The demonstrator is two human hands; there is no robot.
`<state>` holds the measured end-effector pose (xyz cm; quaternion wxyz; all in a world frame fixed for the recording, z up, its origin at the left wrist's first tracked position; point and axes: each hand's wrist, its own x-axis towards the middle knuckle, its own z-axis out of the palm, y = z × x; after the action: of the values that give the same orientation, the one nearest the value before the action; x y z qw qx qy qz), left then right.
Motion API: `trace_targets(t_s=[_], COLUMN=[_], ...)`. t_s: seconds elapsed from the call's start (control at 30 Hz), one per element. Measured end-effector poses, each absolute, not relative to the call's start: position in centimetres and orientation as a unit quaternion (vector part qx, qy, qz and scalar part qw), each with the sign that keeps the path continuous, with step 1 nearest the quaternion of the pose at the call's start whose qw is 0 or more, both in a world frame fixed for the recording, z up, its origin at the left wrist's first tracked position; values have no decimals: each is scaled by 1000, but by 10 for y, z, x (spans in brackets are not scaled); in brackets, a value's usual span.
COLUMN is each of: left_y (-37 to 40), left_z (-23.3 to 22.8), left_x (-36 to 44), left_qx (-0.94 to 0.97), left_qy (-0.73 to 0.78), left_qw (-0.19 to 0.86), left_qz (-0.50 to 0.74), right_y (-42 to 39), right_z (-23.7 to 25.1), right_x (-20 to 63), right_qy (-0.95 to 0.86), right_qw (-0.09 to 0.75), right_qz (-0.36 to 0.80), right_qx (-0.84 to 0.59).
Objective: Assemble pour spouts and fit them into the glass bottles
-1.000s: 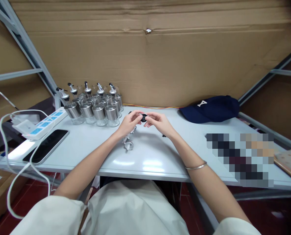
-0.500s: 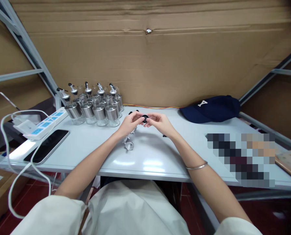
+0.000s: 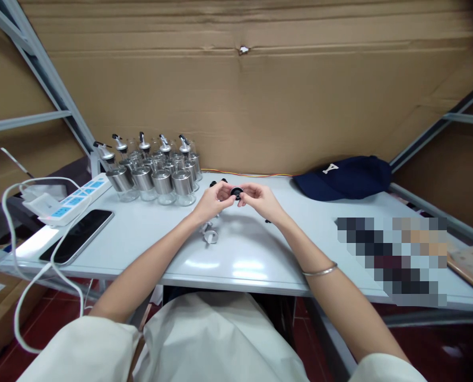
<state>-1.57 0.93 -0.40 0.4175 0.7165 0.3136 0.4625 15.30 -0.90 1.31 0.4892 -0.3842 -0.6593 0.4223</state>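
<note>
Between the fingertips of both hands, above the middle of the table (image 3: pixel 284 249), is a small round black part (image 3: pixel 237 193) with a pale centre. My left hand (image 3: pixel 216 200) pinches it from the left, and my right hand (image 3: pixel 256 197) grips its right side. Silvery spout pieces (image 3: pixel 210 235) lie on the table below my left hand, partly hidden by it. Small black pieces (image 3: pixel 224 181) peek out just behind that hand. Another tiny black piece (image 3: pixel 268 221) rests under my right wrist.
Several glass-and-steel bottles (image 3: pixel 164 183), some with pourer spouts, stand at the back left. A power strip (image 3: pixel 77 200), a white cable (image 3: pixel 16 313) and a phone (image 3: pixel 77 237) occupy the left side. A navy cap (image 3: pixel 343 178) lies back right, before the cardboard wall (image 3: pixel 260 106).
The black part has tilted slightly between my fingers, so its round face and pale centre show more. My fingers have shifted a little around it.
</note>
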Motion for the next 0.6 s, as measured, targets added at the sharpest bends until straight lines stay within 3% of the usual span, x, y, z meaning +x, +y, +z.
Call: trace_targets(t_s=[0.6], left_y=[7], left_z=[-1], left_x=[-17], left_qx=[751], left_qy=[321], left_qw=[331], left_qz=[473], right_y=[-6], right_z=[9], right_x=[155], right_qy=[-663], right_qw=[497], right_qz=[445], right_qx=[-340])
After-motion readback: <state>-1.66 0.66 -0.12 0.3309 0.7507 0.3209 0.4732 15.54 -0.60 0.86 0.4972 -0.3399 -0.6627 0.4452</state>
